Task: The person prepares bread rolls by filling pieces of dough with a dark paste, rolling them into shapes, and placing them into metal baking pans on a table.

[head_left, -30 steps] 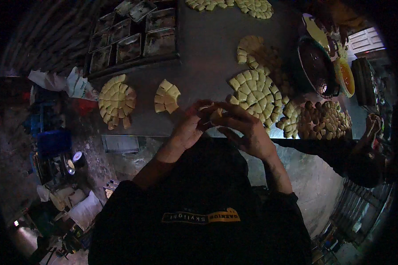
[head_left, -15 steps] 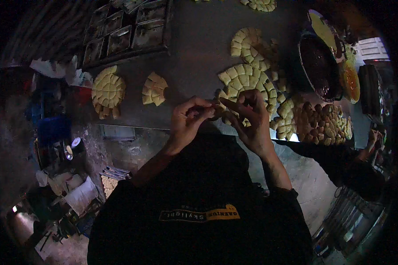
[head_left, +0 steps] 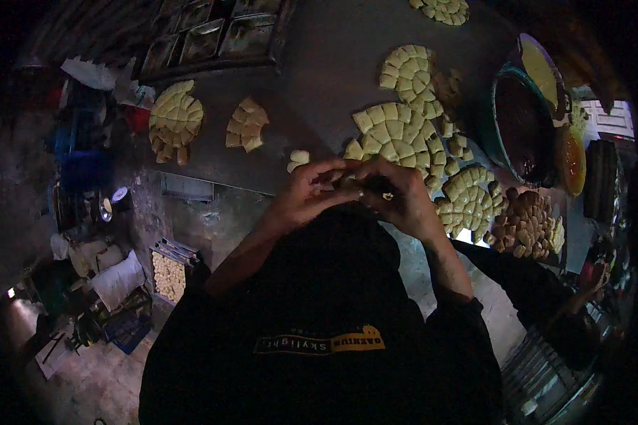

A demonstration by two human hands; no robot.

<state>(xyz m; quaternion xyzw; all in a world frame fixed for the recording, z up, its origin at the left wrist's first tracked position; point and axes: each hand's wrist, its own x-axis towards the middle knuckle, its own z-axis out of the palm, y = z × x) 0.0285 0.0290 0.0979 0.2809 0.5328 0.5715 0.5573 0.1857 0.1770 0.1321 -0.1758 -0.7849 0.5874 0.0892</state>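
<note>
My left hand (head_left: 308,198) and my right hand (head_left: 400,198) meet at the near edge of the steel table (head_left: 312,78), fingers pinched round a small piece of dough (head_left: 344,180), mostly hidden by them. Just left of my fingers lie small pale dough pieces (head_left: 298,159). Behind my right hand is a large round cluster of cut dough (head_left: 393,131); another cluster (head_left: 461,198) lies to its right, beside browner small pieces (head_left: 528,223). A round cluster (head_left: 177,113) and a smaller wedge (head_left: 244,124) lie on the left.
Metal tins (head_left: 244,39) sit at the back left. A dark-filled pot (head_left: 521,127) and an orange-smeared bowl (head_left: 571,159) stand right. A co-worker's dark sleeve (head_left: 510,283) reaches in at the right. A tray of pale balls (head_left: 169,276) is low left.
My hands have drawn closer together, still pinched, after separating slightly half a second ago. Small pale pieces now show left of them. The view has shifted, and the co-worker's arm appears lower.
</note>
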